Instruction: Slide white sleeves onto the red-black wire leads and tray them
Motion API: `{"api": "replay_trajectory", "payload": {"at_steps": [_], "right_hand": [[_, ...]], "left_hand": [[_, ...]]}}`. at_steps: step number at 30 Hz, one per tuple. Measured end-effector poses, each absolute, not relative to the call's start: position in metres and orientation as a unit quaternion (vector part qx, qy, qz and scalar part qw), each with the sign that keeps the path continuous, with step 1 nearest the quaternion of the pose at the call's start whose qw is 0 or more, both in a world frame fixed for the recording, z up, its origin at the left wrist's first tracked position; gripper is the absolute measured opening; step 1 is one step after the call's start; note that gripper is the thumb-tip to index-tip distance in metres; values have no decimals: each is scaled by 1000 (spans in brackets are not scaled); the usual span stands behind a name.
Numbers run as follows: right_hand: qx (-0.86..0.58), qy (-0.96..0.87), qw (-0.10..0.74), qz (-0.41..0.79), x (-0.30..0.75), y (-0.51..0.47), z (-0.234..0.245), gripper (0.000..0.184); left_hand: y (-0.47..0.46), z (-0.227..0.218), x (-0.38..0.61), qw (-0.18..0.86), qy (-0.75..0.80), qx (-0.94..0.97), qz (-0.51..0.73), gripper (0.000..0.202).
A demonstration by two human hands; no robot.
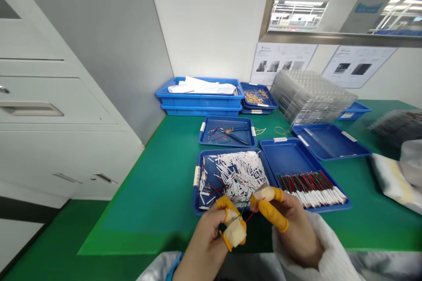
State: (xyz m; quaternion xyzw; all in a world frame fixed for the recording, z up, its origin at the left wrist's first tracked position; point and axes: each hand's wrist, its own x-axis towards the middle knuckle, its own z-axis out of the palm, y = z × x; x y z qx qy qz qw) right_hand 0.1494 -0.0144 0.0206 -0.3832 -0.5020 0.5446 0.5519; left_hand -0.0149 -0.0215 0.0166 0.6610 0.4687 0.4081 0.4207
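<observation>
My left hand wears orange finger cots and pale tape, its thumb and fingers pinched on thin wires. Opposite it, my right hand, with similar cots and tape, is closed on the same wires. A red wire and a green wire run across the small gap between the fingertips. Just beyond both hands lies a blue tray of loose white tubes with some wires among them. Right of it, another blue tray holds a row of red and dark green wires with white sleeved ends.
Farther back, a small blue tray holds pliers and wires. Stacked blue bins, a tray of brass-coloured parts and clear plastic trays stand by the wall. A grey cabinet borders the left side.
</observation>
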Motion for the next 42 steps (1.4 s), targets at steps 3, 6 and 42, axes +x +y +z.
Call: {"api": "replay_trajectory", "payload": {"at_steps": [3,6,42], "right_hand": [[-399,-527,538,523,153,-12,27,23],[-401,-565,527,493,154,-11,30,12],[-370,-596,530,475,145,-25,37,14]], "left_hand": [[-22,20,-13,435,475,657,392,13],[-21,24,-9,449,479,656,373,19],[-35,21,-11,406,439,698,394,15]]}}
